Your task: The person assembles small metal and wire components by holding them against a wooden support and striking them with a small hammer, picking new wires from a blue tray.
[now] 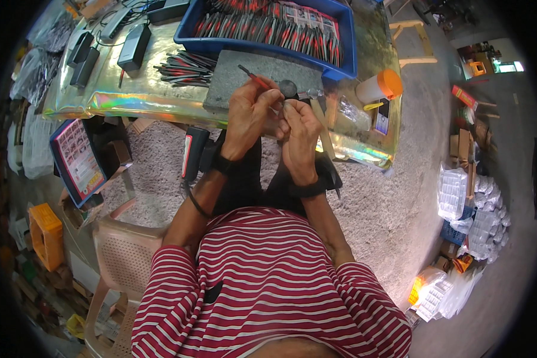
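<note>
My left hand [250, 113] is closed round a slim red-and-black stick [253, 76], its dark end poking out beyond the fingers to the upper left. Fingers pinched together, my right hand [301, 126] is close beside the left; whatever lies between its fingertips is too small to make out. Both hands are over the near edge of a grey stone block [232, 68] on the table. Just past the fingertips is a dark round metal piece [288, 88]. A pale wooden handle [323, 128] runs beside my right hand. Left of the block lies a pile of similar red-and-black sticks [185, 68].
A blue bin [265, 46] packed with red-and-black pieces stands behind the block. On the shiny gold table cover [110, 98] are black boxes [134, 46] at left and an orange-lidded jar [379, 85] at right. A plastic chair [128, 247] stands left of me.
</note>
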`<state>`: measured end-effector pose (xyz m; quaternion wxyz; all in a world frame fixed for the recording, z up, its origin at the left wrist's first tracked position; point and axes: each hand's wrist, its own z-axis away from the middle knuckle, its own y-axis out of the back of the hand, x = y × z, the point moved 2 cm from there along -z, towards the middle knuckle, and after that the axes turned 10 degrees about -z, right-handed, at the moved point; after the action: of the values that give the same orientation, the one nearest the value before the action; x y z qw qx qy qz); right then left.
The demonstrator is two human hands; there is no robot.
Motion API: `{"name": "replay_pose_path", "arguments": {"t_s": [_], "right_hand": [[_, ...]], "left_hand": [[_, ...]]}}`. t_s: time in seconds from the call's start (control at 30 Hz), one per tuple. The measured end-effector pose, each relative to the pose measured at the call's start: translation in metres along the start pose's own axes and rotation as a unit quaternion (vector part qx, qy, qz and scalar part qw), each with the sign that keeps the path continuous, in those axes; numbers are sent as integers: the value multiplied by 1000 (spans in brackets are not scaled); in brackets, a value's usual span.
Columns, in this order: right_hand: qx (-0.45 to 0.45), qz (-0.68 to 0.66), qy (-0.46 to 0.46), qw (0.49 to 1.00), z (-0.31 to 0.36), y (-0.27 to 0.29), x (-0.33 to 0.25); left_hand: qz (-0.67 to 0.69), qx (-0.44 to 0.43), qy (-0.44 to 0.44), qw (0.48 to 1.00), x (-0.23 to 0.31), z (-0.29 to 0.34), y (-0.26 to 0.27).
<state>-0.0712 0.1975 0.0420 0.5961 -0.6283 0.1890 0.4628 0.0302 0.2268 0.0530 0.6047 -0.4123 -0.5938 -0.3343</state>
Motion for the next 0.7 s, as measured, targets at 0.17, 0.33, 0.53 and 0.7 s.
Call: {"name": "replay_pose_path", "arguments": {"t_s": [0.17, 0.33, 0.53, 0.7], "right_hand": [[18, -40, -27, 999, -3, 3, 3], [21, -47, -33, 998, -5, 10, 0], [1, 111, 24, 994, 6, 25, -38], [40, 404, 183, 895, 2, 71, -60]], "left_hand": [[-118, 4, -43, 992, -8, -13, -2], [-146, -14, -46, 988, -10, -27, -8], [-110, -12, -44, 993, -17, -40, -14], [-121, -32, -34, 992, -23, -43, -16]]}}
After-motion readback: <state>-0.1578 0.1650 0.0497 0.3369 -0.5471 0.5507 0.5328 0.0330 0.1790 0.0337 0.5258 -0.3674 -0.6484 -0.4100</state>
